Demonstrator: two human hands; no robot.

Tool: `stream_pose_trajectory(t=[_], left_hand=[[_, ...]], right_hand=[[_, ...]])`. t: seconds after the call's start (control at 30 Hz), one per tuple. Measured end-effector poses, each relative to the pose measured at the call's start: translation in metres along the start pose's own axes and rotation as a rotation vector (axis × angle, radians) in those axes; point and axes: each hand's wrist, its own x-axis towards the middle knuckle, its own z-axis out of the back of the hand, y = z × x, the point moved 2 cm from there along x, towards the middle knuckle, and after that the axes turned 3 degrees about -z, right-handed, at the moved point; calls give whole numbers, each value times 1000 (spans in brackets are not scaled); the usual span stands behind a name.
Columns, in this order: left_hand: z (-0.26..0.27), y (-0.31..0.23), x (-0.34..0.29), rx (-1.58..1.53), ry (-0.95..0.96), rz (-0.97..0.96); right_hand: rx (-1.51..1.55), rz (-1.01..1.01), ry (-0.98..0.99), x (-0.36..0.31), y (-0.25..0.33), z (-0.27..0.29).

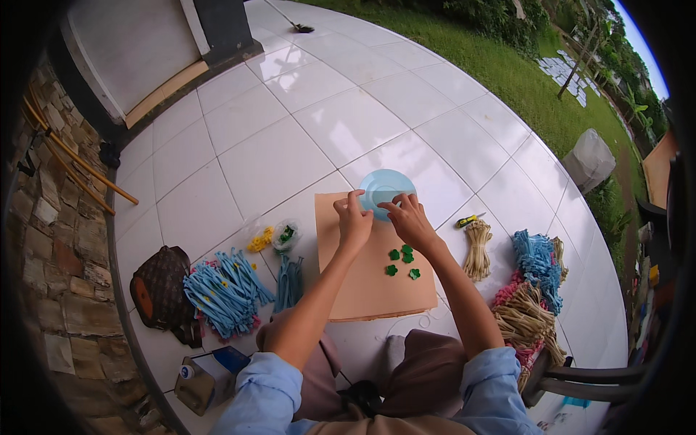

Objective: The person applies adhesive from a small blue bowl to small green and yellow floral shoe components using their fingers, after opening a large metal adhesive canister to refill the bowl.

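1. I see my left hand (354,217) stretched forward over the tan board (362,290), forearm running up from the lower edge, wrist bent slightly so the fingers curl toward the rim of the pale blue plate (386,190). Its grip looks pinched on the plate's near-left edge, thumb and forefinger together.
2. My right hand (409,219) comes in from the other side, forearm angled inward, fingers bunched at the plate's near edge just beside the left hand. The fingertips are pressed together on something small there or on the rim itself; I cannot tell which.
3. The plate lies partly on the far edge of the board and partly over the white tiled floor (290,123).
4. Four small green flower shapes (403,262) lie on the board, just below my right wrist and apart from the plate.
5. To the left of the board: a bundle of blue strips (225,290), small bags of yellow and green pieces (274,235), a brown bag (161,290).
6. To the right: a tan bundle of cords (477,250), and more blue and tan bundles (533,290) piled near a chair (587,377).
7. Open room lies ahead: bare tiles stretch beyond the plate to the grass (507,65). Sideways the piles crowd both elbows, and a stone wall (58,254) closes the left.
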Motion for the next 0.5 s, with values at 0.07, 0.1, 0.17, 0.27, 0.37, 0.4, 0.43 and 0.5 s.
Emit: stream_pose_trajectory(t=[0.07,0.1,0.17,0.27,0.37,0.4,0.43,0.5], left_hand=[[-8,-9,0,42,28,60],[-11,-10,1,43,34,69],[-15,-11,1,45,54,30],[-9,8,5,135,4,-110],[-11,-4,-3,207,101,-57],[-8,-4,-6,211,101,-52],[-6,-5,-8,197,106,-52],[-3,-2,-9,187,109,-47]], right_hand=[[-7,10,12,-3,-6,-3],[-1,34,-15,-2,-7,-2],[8,52,-33,-2,-10,-5],[17,71,-58,4,-2,-8],[53,10,-14,-3,-8,-7],[39,31,-7,-5,-6,-7],[25,52,0,-7,-4,-8],[33,65,0,-6,0,-8]])
